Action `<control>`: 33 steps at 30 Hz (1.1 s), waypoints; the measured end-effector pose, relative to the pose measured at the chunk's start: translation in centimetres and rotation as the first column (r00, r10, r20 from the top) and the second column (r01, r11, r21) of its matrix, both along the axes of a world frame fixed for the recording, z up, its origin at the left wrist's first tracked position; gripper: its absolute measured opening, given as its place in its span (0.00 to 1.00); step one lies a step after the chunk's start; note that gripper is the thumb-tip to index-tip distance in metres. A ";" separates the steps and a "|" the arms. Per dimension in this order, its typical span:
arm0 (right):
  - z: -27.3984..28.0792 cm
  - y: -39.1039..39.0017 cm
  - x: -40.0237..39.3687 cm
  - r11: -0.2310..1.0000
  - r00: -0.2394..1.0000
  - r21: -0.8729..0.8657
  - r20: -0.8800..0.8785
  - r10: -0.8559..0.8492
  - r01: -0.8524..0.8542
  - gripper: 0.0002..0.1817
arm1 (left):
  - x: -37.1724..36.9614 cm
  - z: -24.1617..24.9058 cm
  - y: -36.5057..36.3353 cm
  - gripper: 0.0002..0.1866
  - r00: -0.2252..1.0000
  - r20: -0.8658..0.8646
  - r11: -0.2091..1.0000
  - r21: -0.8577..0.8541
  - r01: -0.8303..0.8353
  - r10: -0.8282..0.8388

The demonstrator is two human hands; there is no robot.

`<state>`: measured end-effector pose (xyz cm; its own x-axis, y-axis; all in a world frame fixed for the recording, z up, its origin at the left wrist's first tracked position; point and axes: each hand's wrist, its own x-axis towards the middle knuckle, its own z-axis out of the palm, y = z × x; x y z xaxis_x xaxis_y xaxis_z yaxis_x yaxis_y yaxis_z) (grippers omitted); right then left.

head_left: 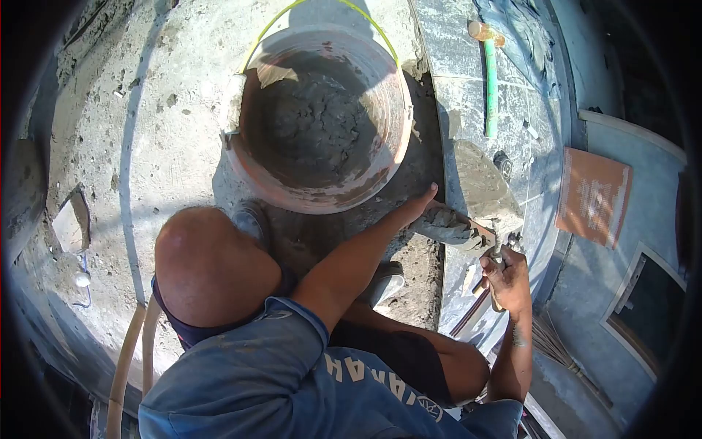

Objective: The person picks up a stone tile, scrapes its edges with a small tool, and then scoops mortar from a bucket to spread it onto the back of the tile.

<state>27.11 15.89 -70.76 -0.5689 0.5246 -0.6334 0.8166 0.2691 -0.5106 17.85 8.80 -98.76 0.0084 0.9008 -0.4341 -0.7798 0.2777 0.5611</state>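
My left hand (pixel 423 205) is closed around the near end of a narrow piece coated with wet grey mortar (pixel 450 228). My right hand (pixel 510 282) grips the handle of a trowel. The trowel's broad, mortar-smeared blade (pixel 482 179) points up and left over the tiled strip. The far end of the coated piece meets the trowel's neck. A large round bucket (pixel 402 143) with a yellow-green handle stands above my left hand, and grey mortar (pixel 314 121) lies inside it. Most of my left fingers are hidden behind the coated piece.
A mallet with a green handle (pixel 491 88) lies on the tiles at upper right. An orange-brown sheet (pixel 594 196) is further right, above a dark framed panel (pixel 647 311). A broken chunk (pixel 71 223) lies on the left. My bare knees are below the bucket.
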 end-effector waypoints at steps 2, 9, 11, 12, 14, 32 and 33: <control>1.0 -0.8 -2.7 0.990 0.991 0.062 0.020 0.129 -0.130 0.18 | 0.4 -1.3 0.7 0.50 0.997 -0.068 0.998 0.049 0.046 -0.043; 2.2 -2.9 -9.3 0.706 0.802 0.383 0.237 0.548 -0.596 0.20 | 0.9 1.6 -1.5 0.37 0.872 -0.464 0.922 -0.247 -0.296 0.156; 2.6 -3.5 -11.2 0.690 0.788 0.380 0.278 0.550 -0.616 0.20 | -0.3 6.0 -3.7 0.33 0.710 -0.704 0.892 -0.305 -0.334 0.025; 2.6 -3.7 -11.8 0.656 0.776 0.417 0.288 0.561 -0.629 0.20 | -0.2 8.6 -4.9 0.28 0.462 -0.883 0.881 -0.154 -0.447 0.080; 2.4 -3.5 -12.7 0.576 0.744 0.484 0.308 0.592 -0.659 0.19 | -2.2 13.6 -6.6 0.23 0.150 -0.982 0.861 0.020 -0.508 0.111; -9.8 -11.2 -23.1 0.479 0.543 0.257 0.334 0.771 -0.839 0.10 | -30.3 9.7 -21.9 0.29 0.718 -0.607 0.890 -0.036 -0.455 0.342; -10.4 -11.6 -23.2 0.499 0.540 0.207 0.338 0.771 -0.842 0.10 | -30.2 9.8 -21.8 0.26 0.692 -0.608 0.880 0.025 -0.475 0.391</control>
<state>3.92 4.27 -81.17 -0.7430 0.0743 -0.6651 0.2193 0.9660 -0.1371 -12.38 -12.98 -89.00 -0.6582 0.6782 -0.3269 -0.3656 0.0917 0.9262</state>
